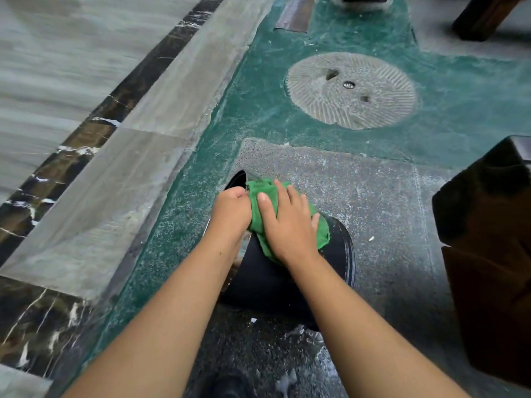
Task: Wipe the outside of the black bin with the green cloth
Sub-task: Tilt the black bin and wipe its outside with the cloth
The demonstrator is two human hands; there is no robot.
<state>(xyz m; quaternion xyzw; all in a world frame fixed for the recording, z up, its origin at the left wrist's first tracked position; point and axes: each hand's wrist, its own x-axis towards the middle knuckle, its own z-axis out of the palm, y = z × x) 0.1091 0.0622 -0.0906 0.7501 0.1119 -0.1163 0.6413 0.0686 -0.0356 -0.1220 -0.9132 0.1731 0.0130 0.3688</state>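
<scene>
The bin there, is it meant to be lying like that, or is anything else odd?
The bin is tipped on its side on the floor, the left hand at its rim, the right hand pressing the cloth on it. Small white scraps lie nearby.

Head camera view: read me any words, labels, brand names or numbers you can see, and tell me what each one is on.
No readable text anywhere in this view.
black bin: plain dark side, no label or brand showing.
green cloth: a small stitched patch near its far edge, nothing legible on it.
round stone disc set in the floor: only carved grooves and holes, no letters or numbers.
dark wooden furniture at the right: no markings visible.
</scene>
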